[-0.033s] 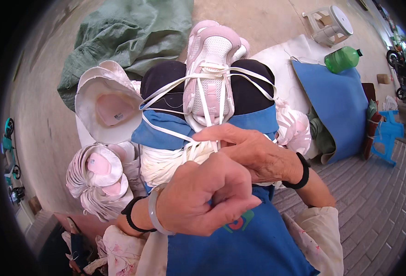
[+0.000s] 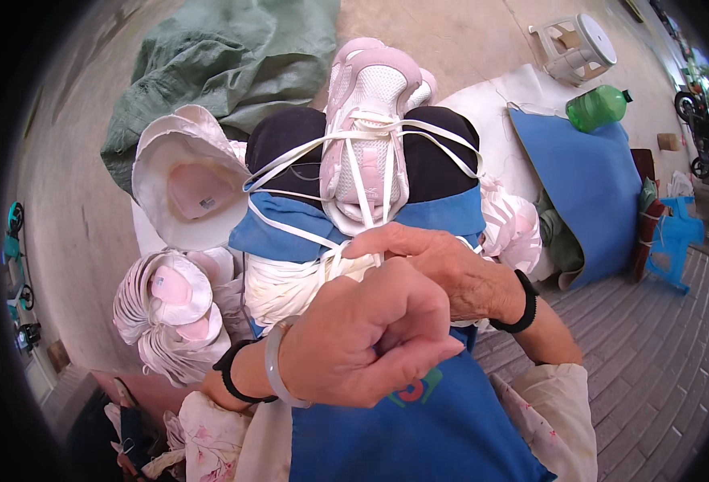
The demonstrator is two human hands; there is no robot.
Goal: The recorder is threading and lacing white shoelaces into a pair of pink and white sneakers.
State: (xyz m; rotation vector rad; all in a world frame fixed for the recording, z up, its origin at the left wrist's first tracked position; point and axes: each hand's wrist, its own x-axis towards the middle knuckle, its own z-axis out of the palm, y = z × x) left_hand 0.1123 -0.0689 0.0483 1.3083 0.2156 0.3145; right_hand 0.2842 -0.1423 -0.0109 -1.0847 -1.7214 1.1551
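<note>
A pink and white sneaker (image 2: 381, 84) lies between my knees, its toe pointing away from me. White shoelaces (image 2: 290, 154) cross it and trail loosely over both knees, with strands running down to my hands. Nearest the sneaker is my right hand (image 2: 451, 269), its index finger bent over the lace strands and its other fingertips hidden. In front of it my left hand (image 2: 366, 333) is curled into a fist with the thumb along the side; what it holds is hidden. A thick bundle of white laces (image 2: 282, 289) lies across my lap beneath the hands.
Stacked pink and white shoe uppers (image 2: 179, 297) sit at the left, others (image 2: 511, 225) at the right. A green sack (image 2: 226, 72) lies at the far left. At the right are a blue sheet (image 2: 579, 185), green bottle (image 2: 597, 108), white stool (image 2: 575, 50) and blue stool (image 2: 670, 245).
My left fist has shifted slightly right and up. The right hand has barely moved, and the sneaker stays in place.
</note>
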